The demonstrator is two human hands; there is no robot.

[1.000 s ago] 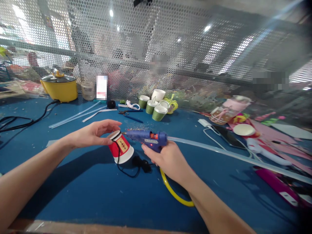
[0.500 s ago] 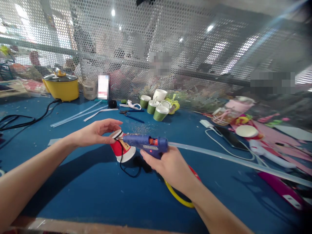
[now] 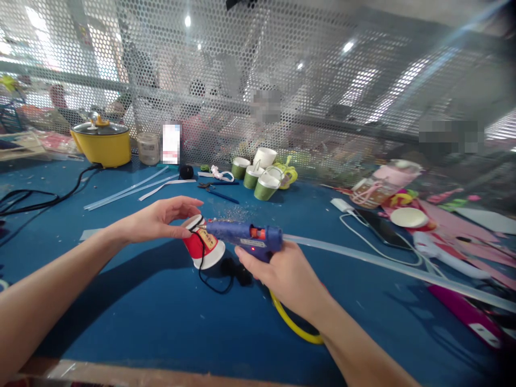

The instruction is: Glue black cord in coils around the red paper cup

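Note:
My left hand (image 3: pixel 161 220) pinches the base of a red and white paper cup (image 3: pixel 202 248) that lies tilted on the blue table (image 3: pixel 133 312), thumb and fingers curled on it. A black string (image 3: pixel 209 282) hangs from the cup onto the table. My right hand (image 3: pixel 284 274) grips a blue hot glue gun (image 3: pixel 245 236) with its nozzle touching the cup's base. A long clear glue stick (image 3: pixel 387 263) trails from the gun's back to the right. A yellow cord (image 3: pixel 294 325) loops under my right wrist.
Green and white paper cups (image 3: pixel 260 172) stand in the middle at the back by the mesh wall. At the far left sit a yellow pot (image 3: pixel 102 142) and black cables (image 3: pixel 36 201). A phone with a white charger (image 3: pixel 374 223), pink sheets and craft scraps (image 3: pixel 463 226) crowd the right.
The glue gun's nozzle has moved left from just beside the cup onto its base. My left hand keeps the cup in the same place.

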